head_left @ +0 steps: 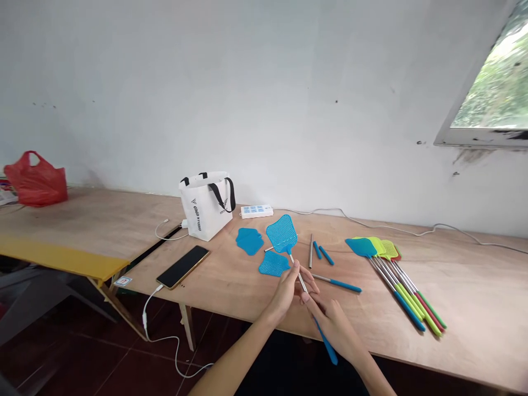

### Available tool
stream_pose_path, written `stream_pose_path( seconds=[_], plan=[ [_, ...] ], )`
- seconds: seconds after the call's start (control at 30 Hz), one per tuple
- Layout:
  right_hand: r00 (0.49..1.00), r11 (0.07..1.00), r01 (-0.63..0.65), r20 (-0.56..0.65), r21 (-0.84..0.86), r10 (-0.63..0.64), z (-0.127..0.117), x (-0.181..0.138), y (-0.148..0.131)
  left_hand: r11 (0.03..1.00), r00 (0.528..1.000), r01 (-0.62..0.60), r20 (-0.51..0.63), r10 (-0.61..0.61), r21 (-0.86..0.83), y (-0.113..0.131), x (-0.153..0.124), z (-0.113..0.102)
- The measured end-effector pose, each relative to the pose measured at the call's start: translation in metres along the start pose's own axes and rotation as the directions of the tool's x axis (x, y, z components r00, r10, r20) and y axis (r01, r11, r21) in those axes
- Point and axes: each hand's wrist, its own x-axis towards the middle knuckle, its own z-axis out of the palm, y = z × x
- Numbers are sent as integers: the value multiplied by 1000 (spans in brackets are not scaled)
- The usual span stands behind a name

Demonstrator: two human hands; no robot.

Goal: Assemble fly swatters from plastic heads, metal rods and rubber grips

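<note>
A blue fly swatter (pixel 282 234) is held in both my hands over the table's front edge, its mesh head tilted up and away from me. My left hand (pixel 285 289) is closed round the metal rod just below the head. Lower on the rod, my right hand (pixel 324 313) grips it near the blue handle, which points down toward me. Behind the swatter, loose blue swatter heads (pixel 249 241) lie on the wood, one mesh head (pixel 273 264) nearer me. To the right are a bare metal rod (pixel 311 251), two blue grips (pixel 325 255) and a rod with a blue handle (pixel 345 285).
Several finished-looking swatters (pixel 406 289) in blue, yellow-green, red and green lie fanned at the right. A white bag (pixel 206 212), a power strip (pixel 256 211) and a phone (pixel 183 267) on a cable stand left. A red plastic bag (pixel 37 181) sits far left.
</note>
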Motion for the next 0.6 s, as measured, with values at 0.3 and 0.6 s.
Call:
stream_pose_path(
  seconds=[0.3, 0.6],
  plan=[
    [999, 983, -19, -24, 181, 24, 2, -4, -11, 1000, 1000, 9, 25, -10, 24, 1, 0, 4],
    [998, 1000, -14, 69, 0, 14, -16, -9, -16, 991, 988, -117, -108, 109, -71, 14, 0, -5]
  ],
)
